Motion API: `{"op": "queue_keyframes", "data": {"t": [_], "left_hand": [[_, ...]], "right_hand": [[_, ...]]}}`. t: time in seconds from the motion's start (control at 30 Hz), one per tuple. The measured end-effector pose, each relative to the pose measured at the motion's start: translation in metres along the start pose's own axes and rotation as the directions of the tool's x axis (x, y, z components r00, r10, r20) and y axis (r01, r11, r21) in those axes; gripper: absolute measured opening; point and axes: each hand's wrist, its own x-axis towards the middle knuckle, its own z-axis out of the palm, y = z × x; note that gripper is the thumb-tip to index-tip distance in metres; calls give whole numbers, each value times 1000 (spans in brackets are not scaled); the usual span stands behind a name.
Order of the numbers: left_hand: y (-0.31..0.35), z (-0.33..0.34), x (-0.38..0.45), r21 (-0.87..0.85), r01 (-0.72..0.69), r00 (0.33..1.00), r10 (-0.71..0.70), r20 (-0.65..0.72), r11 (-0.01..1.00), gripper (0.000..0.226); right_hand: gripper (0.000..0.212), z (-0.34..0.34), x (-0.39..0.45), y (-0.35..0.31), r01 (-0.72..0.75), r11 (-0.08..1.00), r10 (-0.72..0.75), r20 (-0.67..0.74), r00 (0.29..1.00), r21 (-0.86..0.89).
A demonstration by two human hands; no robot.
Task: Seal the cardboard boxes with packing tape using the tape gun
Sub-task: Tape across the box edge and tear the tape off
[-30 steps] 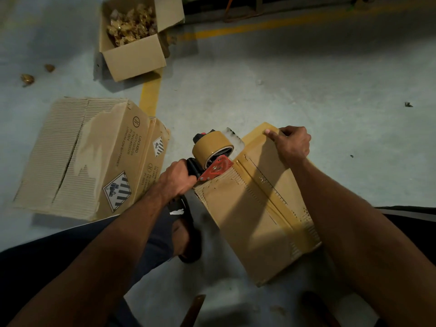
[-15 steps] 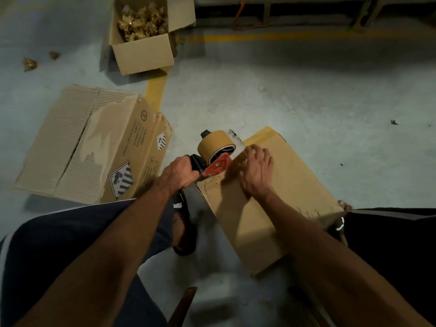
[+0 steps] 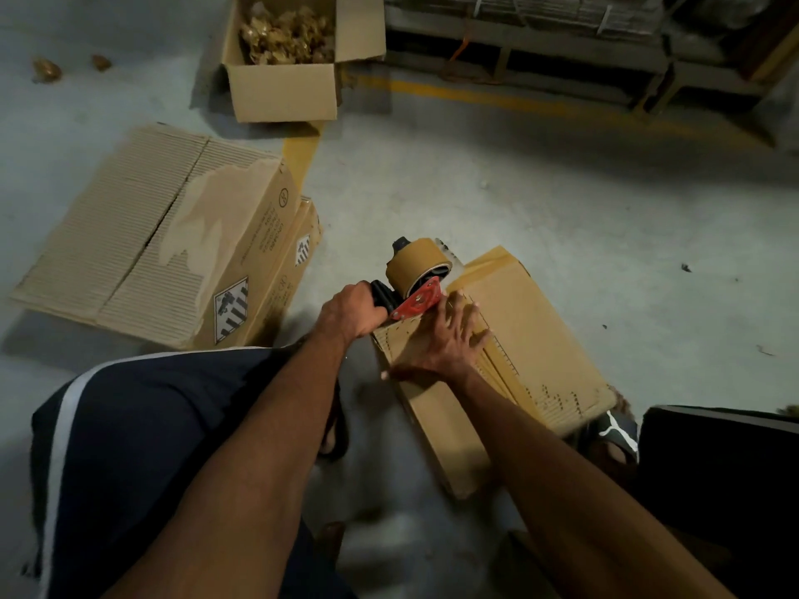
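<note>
1. The big change: the right hand [image 3: 441,345] has come off the far corner of the cardboard box [image 3: 540,330] it was pinning a second ago and now lies flat on the near part of the top face, fingers spread and straight, just beside the tape gun [image 3: 410,283]. That reads as smoothing or bracing where the tape starts, so a fresh run along the seam looks about to begin.
2. The box itself sits on the floor [image 3: 519,201] between the person's legs, one strip of tape already along its far edge.
3. The left hand [image 3: 352,311] keeps its place, grip clamped round the gun's black handle, arm reaching forward and wrist angled in toward the box.
4. The gun's red plate rests at the box's near-left edge, brown roll up top.
5. The view has tipped upward; an open box of scraps [image 3: 283,67] and flattened cartons [image 3: 164,235] lie well apart.
</note>
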Motion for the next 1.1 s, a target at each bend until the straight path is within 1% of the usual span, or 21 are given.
{"op": "queue_keyframes", "data": {"t": [0.13, 0.2, 0.27, 0.37, 0.5, 0.53, 0.6, 0.7, 0.77, 0.8, 0.9, 1.0, 1.1], "left_hand": [[5, -1, -1, -5, 9, 1000, -9, 2, 1000, 24], [7, -2, -2, -6, 19, 1000, -19, 4, 1000, 27], [9, -1, -4, -28, 25, 1000, -25, 10, 999, 22], [15, 8, -10, -56, 27, 1000, -27, 14, 998, 14], [29, 25, -22, -90, 23, 1000, -22, 8, 996, 23], [33, 29, -25, -110, 20, 1000, -19, 15, 994, 24], [37, 40, -32, -183, 25, 999, -17, 47, 983, 17], [36, 57, -43, -361, 73, 989, -20, 150, 930, 11], [34, 61, -47, -415, 85, 977, 7, 215, 906, 8], [35, 62, -49, -426, 85, 974, 15, 225, 901, 8], [39, 63, -56, -456, 77, 985, 3, 173, 887, 10], [43, 65, -59, -410, 63, 996, -31, 85, 910, 15], [47, 61, -61, -366, 42, 998, -19, 66, 930, 19]], "right_hand": [[174, 5, -3, -9, -63, 998, 63, -12, 998, -16], [170, 4, -2, -10, -68, 998, 68, -10, 998, -20], [169, 2, 1, -3, -39, 999, 39, -6, 999, -8], [170, -1, 5, 19, 51, 999, -51, -12, 999, -8], [164, -16, 2, 54, 154, 984, -155, 0, 988, -86], [161, -20, 2, 63, 166, 980, -167, 1, 986, -109], [157, -27, 0, 78, 180, 975, -181, 5, 983, -131], [150, -33, -8, 88, 177, 972, -177, 14, 984, -155], [147, -34, -11, 90, 174, 972, -176, 5, 984, -158], [146, -34, -12, 90, 171, 973, -173, -2, 985, -157], [145, -36, -12, 88, 162, 976, -163, 0, 987, -144], [148, -36, -12, 87, 149, 979, -148, 15, 989, -139], [151, -35, -12, 87, 137, 983, -135, 22, 991, -123]]}}
